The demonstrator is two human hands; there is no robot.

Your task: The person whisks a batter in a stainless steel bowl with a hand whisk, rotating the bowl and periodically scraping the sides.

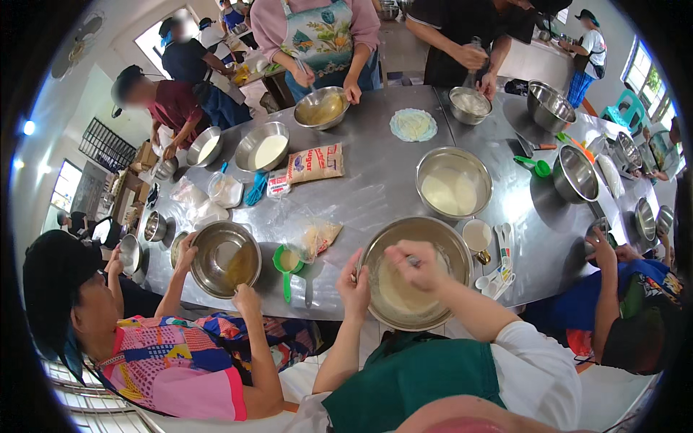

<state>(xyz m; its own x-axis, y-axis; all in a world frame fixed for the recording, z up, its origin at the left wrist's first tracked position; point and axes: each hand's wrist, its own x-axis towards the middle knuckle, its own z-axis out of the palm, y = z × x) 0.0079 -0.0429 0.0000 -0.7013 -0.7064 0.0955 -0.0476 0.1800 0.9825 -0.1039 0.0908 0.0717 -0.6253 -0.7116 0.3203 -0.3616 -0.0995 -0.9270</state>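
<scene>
A large stainless steel mixing bowl [462, 254] at the table's near edge holds a pale, creamy batter [400, 292]. My left hand [354, 284] grips its rim on the left side. Over the batter, my right hand [417, 265] is closed around an upright utensil whose metal handle end [414, 261] shows at the fist; its lower part is hidden, and the hand is blurred. Just beyond stands another steel bowl [453, 157] with a whitish mixture. To the right are a cup [477, 235] with a gold-coloured handle and white measuring spoons [495, 281].
Left of my bowl lie a green measuring cup [287, 265] and an opened plastic bag [314, 235]. A sugar bag [315, 164] rests farther back on the steel table [373, 189]. A co-worker's hand [247, 300] stirs a bowl [197, 273] close on my left; another person [622, 303] works at right.
</scene>
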